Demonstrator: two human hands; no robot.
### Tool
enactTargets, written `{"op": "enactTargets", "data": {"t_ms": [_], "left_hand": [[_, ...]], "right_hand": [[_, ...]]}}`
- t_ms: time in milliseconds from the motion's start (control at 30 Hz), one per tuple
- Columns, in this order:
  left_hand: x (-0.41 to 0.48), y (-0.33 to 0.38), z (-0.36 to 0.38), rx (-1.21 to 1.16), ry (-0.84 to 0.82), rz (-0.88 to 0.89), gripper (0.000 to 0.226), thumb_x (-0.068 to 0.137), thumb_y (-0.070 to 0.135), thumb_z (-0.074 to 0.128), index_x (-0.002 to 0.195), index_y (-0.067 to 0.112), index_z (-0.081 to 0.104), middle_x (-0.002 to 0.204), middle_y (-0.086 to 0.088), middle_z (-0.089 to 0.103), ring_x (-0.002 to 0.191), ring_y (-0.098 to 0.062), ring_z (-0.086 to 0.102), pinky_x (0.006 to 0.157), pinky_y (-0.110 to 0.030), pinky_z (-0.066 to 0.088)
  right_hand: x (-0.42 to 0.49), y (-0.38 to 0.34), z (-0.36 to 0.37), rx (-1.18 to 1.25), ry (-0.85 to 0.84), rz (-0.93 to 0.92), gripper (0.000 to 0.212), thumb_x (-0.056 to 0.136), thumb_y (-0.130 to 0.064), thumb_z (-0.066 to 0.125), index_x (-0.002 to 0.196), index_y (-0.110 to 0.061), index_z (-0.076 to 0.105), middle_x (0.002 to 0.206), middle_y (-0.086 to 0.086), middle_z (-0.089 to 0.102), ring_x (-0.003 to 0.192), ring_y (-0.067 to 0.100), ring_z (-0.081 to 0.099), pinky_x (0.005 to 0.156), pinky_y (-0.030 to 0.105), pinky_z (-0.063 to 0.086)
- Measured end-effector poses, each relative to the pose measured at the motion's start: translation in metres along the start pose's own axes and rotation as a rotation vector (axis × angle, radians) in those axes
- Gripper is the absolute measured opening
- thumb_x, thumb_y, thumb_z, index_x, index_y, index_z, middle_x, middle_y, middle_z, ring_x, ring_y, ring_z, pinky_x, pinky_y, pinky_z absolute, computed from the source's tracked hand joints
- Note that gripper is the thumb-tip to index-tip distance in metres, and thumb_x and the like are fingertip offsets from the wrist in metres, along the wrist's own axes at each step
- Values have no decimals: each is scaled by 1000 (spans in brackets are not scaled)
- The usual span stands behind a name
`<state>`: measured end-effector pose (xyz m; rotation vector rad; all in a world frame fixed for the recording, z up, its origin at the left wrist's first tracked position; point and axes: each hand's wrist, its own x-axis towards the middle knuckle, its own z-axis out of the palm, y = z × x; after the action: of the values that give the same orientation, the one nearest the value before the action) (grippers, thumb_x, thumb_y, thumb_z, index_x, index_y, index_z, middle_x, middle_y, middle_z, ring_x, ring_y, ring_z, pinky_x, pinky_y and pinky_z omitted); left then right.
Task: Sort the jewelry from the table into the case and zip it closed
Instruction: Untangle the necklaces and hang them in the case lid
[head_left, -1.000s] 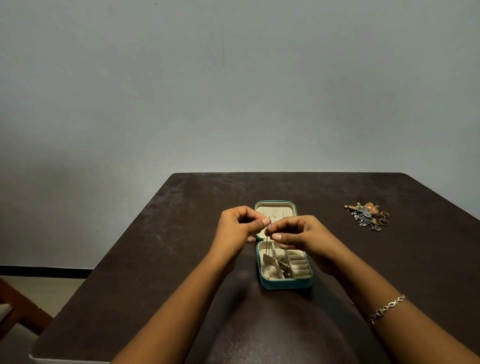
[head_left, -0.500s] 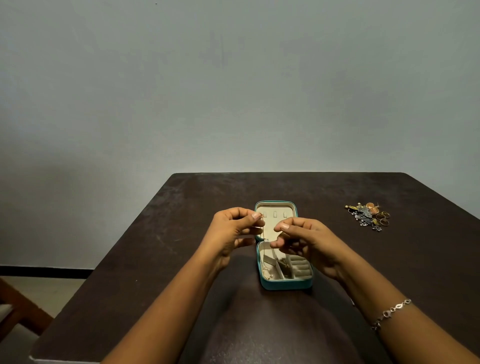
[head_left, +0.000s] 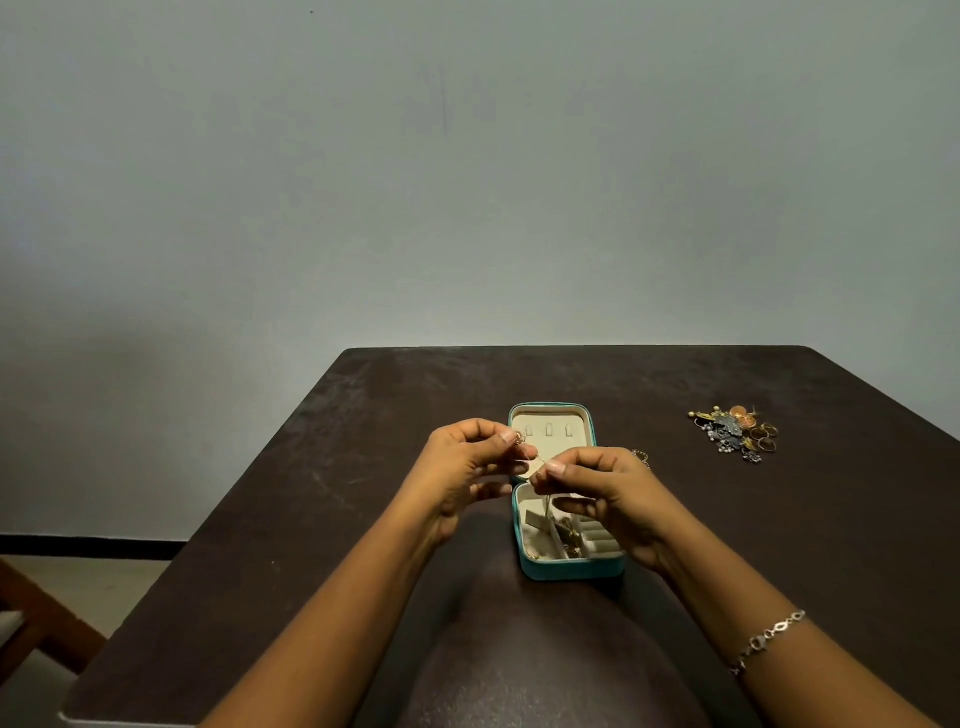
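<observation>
Pinching a fine chain (head_left: 539, 458) between left hand (head_left: 464, 467) and right hand (head_left: 597, 480), both gripping it above the open case (head_left: 569, 570); stretched, I judge, to stow untangled.

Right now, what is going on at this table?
A person works over an open teal jewelry case. The left hand and the right hand each pinch a thin gold chain above it. A pile of jewelry lies on the table, to the right. The case is not yet zipped.
</observation>
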<state>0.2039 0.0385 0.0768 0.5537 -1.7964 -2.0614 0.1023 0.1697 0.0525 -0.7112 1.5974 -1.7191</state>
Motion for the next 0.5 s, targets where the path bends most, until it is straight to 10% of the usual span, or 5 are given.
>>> {"op": "enactTargets", "data": {"t_ms": [500], "left_hand": [[0, 3, -5, 14, 23, -46, 19, 93, 17, 51, 86, 6, 65, 45, 7, 37, 39, -4, 29, 39, -18, 28]], "right_hand": [[-8, -25, -21, 141, 29, 102, 26, 78, -30, 58, 64, -11, 50, 48, 0, 42, 47, 14, 48, 62, 32, 48]]}}
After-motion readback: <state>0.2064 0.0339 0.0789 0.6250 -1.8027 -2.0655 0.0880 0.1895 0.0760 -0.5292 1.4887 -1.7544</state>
